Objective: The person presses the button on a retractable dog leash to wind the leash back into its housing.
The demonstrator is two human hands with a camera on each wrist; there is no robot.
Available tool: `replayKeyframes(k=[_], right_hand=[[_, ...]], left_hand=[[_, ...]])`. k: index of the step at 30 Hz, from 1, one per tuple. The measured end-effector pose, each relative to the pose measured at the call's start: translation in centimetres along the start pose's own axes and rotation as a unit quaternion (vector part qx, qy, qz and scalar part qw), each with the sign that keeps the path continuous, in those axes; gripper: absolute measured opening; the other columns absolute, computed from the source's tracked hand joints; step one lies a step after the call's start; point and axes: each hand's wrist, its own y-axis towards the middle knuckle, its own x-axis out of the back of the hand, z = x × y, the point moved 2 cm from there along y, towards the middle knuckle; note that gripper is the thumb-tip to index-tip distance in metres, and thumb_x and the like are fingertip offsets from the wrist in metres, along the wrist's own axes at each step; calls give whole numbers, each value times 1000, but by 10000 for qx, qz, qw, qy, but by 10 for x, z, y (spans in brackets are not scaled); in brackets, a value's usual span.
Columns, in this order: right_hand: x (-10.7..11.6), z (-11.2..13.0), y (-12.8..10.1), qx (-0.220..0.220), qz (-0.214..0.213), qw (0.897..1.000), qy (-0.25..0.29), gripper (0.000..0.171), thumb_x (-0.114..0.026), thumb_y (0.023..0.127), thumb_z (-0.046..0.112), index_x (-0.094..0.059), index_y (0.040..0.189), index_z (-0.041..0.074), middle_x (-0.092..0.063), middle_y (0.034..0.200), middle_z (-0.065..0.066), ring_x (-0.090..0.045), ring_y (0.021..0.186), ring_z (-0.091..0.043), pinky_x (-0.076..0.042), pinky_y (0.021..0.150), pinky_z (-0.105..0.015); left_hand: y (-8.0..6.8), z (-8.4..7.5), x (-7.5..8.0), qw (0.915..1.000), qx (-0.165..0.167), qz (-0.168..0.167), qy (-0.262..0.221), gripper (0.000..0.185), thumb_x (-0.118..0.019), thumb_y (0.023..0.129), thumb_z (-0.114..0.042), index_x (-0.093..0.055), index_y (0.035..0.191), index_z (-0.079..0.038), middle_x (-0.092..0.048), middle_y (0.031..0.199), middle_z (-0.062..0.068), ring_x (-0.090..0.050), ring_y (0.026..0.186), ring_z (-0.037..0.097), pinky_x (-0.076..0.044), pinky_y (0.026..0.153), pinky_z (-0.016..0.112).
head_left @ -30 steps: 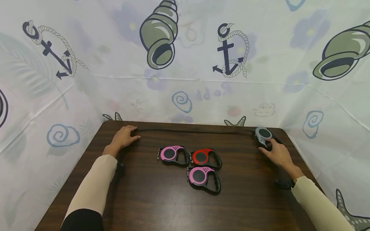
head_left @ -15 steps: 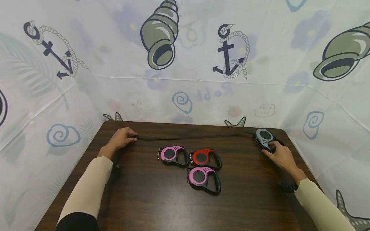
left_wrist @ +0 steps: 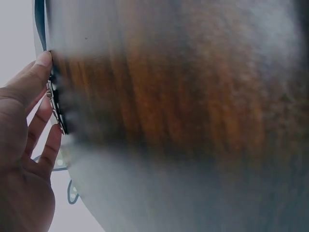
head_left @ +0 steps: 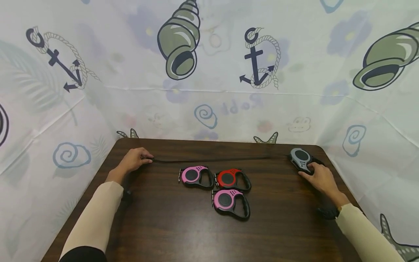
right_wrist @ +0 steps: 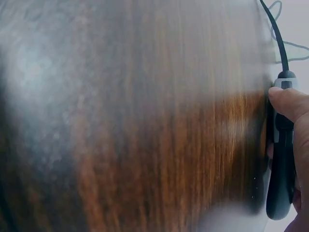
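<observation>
While the right hand [head_left: 322, 179] grips the grey leash case [head_left: 302, 158], its black strap [head_left: 212, 159] runs straight left along the table's [head_left: 183, 233] far edge to the left hand [head_left: 132, 161], which pinches its clip end.

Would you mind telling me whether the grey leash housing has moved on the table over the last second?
Yes. The grey leash housing has slid slightly toward the person, away from the table's far edge, under the right hand.

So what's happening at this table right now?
A person has a grey retractable leash under their right hand at the table's far right. Its black strap runs across to the left hand, which pinches the clip end. Two pink leashes and a red leash lie untouched in the middle.
</observation>
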Motion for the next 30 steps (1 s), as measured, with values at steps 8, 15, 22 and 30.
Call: replayKeyframes(k=[8, 15, 22, 30], right_hand=[[1, -5, 0, 139, -78, 9998, -99, 56, -82, 93, 31, -67, 117, -16, -70, 109, -37, -68, 91, -50, -52, 78, -63], [11, -7, -1, 445, -238, 9986, -150, 52, -80, 94, 29, -68, 117, -17, -70, 105, -35, -67, 85, -43, -50, 73, -58], [23, -12, 0, 446, -114, 9989, 123, 53, -74, 100, 29, -64, 120, -19, -66, 109, -38, -64, 94, -50, -49, 81, -64], [34, -13, -1, 534, -630, 9950, 554, 36, -76, 98, 27, -67, 107, -7, -68, 93, -26, -59, 75, -33, -47, 65, -45]], left_hand=[[-4, 3, -2, 9998, -15, -173, 95, 15, -79, 96, -12, -80, 108, -4, -72, 109, 16, -68, 101, 39, -52, 87, 61], [-3, 6, -1, 9995, 106, -210, 189, 16, -76, 98, -14, -78, 109, -2, -73, 113, 20, -67, 108, 43, -49, 94, 64], [-3, 7, 3, 9994, 107, -246, 208, 19, -71, 102, -14, -75, 113, 1, -75, 115, 24, -68, 112, 47, -48, 98, 66], [-8, 2, 11, 9977, -418, -518, 130, 16, -74, 100, -11, -76, 109, 1, -77, 105, 20, -72, 90, 37, -54, 85, 59]])
